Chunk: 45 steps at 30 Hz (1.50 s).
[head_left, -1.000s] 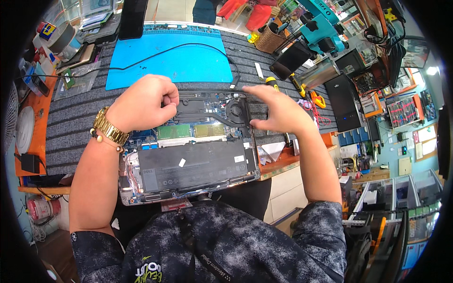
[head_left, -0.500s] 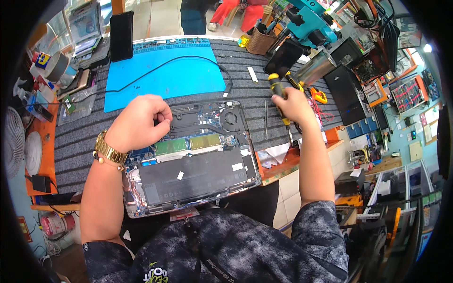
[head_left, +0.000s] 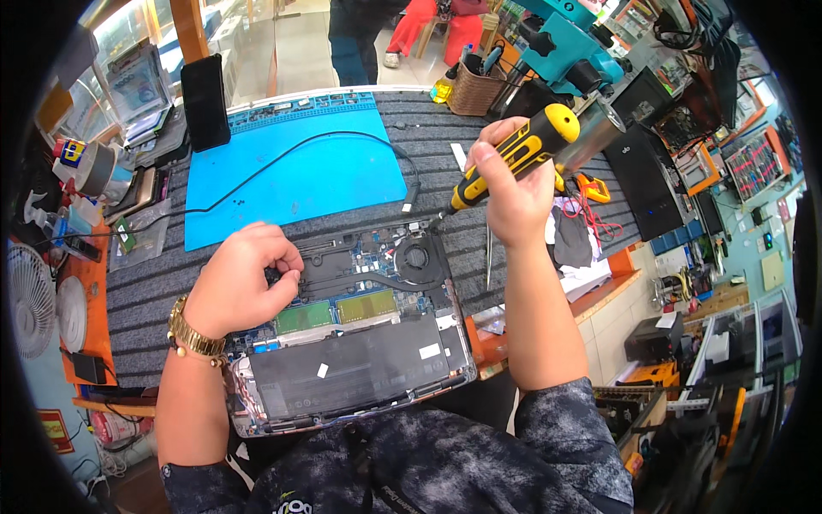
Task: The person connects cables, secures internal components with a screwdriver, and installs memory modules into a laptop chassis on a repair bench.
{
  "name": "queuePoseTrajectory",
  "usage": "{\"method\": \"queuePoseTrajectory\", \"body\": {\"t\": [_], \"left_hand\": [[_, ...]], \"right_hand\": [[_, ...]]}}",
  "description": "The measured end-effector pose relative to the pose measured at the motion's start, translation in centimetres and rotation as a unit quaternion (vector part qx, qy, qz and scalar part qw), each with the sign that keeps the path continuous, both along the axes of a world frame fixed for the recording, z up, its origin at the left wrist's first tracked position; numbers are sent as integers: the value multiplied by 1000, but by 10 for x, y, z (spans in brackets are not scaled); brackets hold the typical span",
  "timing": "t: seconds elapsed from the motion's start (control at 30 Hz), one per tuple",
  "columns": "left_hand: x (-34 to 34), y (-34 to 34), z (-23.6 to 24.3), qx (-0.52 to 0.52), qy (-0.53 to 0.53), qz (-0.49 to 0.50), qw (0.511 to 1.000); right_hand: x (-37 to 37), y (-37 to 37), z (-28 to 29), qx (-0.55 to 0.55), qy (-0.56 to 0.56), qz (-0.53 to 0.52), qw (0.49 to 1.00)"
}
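Note:
An opened laptop (head_left: 390, 278) lies bottom up before me, its black battery (head_left: 351, 364), cooling fan (head_left: 417, 259) and green memory modules (head_left: 306, 318) exposed. My right hand (head_left: 524, 206) grips a yellow-and-black screwdriver (head_left: 514, 158), held tilted with its handle up to the right. Its tip points down at the laptop's far right corner, near the fan; whether it touches cannot be made out. My left hand (head_left: 244, 278) hovers over the laptop's far left part, fingers curled with thumb against them. What that pinch holds, if anything, is hidden.
Beyond the laptop is a blue repair mat (head_left: 291, 180) crossed by a black cable (head_left: 282, 154). A phone (head_left: 204, 103) stands at its left. Tweezers (head_left: 489, 261) lie right of the laptop, with red wires (head_left: 597, 218) farther right. A person's legs (head_left: 353, 51) show beyond the table.
My right hand has brought the screwdriver from the table's right side up and leftward, to the laptop's far right corner. My left hand keeps its curled pose. The whole view has shifted slightly.

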<state>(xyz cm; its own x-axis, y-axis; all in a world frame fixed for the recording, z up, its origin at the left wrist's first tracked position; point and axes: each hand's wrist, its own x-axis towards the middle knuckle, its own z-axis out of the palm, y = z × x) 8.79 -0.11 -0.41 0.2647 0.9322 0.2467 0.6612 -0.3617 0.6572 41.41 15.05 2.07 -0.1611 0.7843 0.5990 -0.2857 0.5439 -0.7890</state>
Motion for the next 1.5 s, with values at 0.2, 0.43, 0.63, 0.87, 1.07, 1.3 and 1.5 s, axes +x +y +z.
{"method": "queuePoseTrajectory", "body": {"t": [0.2,0.43,0.63,0.87,1.07,1.3,1.5], "left_hand": [[0,0,0,3,1,-1,1000],[0,1,-1,13,-7,0,1000],[0,0,1,11,12,-4,1000],[0,0,1,11,12,-5,1000],[0,0,-2,23,-1,-5,1000],[0,0,0,18,14,-6,1000],[1,0,1,19,13,-6,1000]], "right_hand": [[-2,0,-5,-7,9,36,999],[-1,-2,-5,-23,-1,37,999],[0,1,-6,-10,-19,21,1000],[-3,-4,-2,-11,-32,41,999],[-12,-11,1,12,-101,75,992],[-9,-9,2,-15,-84,68,994],[-6,-6,-1,-7,-82,77,994]]}}
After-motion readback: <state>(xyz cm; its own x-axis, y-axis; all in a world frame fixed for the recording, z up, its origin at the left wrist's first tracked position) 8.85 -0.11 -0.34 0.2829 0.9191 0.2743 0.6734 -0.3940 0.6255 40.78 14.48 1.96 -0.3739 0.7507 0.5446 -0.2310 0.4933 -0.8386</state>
